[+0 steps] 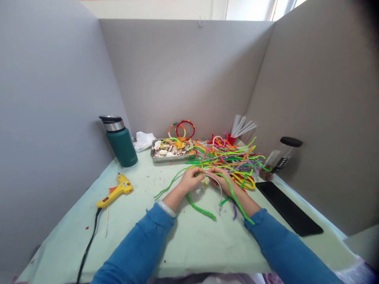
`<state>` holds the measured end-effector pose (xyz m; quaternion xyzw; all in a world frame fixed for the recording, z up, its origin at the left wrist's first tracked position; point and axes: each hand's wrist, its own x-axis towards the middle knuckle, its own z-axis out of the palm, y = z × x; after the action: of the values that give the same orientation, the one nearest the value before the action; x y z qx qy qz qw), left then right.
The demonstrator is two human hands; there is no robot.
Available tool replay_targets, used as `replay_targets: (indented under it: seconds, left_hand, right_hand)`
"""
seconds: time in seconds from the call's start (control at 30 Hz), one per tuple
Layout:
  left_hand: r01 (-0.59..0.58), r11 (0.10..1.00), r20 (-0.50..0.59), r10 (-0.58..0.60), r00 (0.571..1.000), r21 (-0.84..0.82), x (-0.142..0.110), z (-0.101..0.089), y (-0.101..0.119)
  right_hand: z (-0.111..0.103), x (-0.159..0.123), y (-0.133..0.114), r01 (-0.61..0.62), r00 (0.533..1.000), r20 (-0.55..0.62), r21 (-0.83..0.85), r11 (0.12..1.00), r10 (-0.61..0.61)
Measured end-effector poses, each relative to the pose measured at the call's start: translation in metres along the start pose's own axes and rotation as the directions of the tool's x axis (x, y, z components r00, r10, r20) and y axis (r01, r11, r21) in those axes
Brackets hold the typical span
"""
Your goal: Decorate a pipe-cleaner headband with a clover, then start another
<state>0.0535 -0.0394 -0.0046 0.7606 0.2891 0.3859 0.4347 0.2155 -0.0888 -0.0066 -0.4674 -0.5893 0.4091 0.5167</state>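
Over the middle of the table my left hand (192, 180) and my right hand (221, 179) meet at the fingertips, both pinched closed. From between them a thin white curved band (220, 190) arcs down under my right hand, which grips it. A bright green pipe cleaner (237, 200) runs from the pinch across the back of my right wrist to the sleeve. Another thick green pipe cleaner length (201, 211) hangs or lies below my left hand; its upper end is hidden. My fingers cover the exact spot where band and pipe cleaner meet.
A yellow glue gun (117, 192) with a black cord lies left, near a green bottle (122, 146). Behind my hands are a metal tray (174, 158) of shells and a heap of pipe cleaners (227, 156). A black phone-like slab (288, 207) lies right, below a clear jar (280, 156).
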Motion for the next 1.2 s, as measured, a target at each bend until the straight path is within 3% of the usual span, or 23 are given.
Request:
replay_targets:
  seconds: [0.4,0.77,1.07,1.2]
  left_hand:
    - [0.059,0.996,-0.084,-0.064,0.994,-0.064,0.004,0.0,-0.007]
    - [0.1,0.986,-0.162,-0.122,0.979,-0.136,0.005,-0.001,-0.008]
    - [0.128,0.978,-0.191,-0.158,0.969,-0.164,0.004,-0.001,-0.005]
    - [0.134,0.975,-0.198,-0.168,0.966,-0.175,0.004,-0.002,-0.006]
  right_hand:
    - [-0.008,0.002,0.013,-0.004,0.99,-0.136,0.149,0.989,0.025]
    - [-0.007,0.003,0.009,-0.026,0.991,-0.123,0.237,0.971,0.057]
    - [-0.013,0.006,0.006,0.002,0.984,-0.175,0.176,0.984,0.029]
    - [-0.007,0.005,0.01,-0.052,0.994,-0.09,0.048,0.997,0.056]
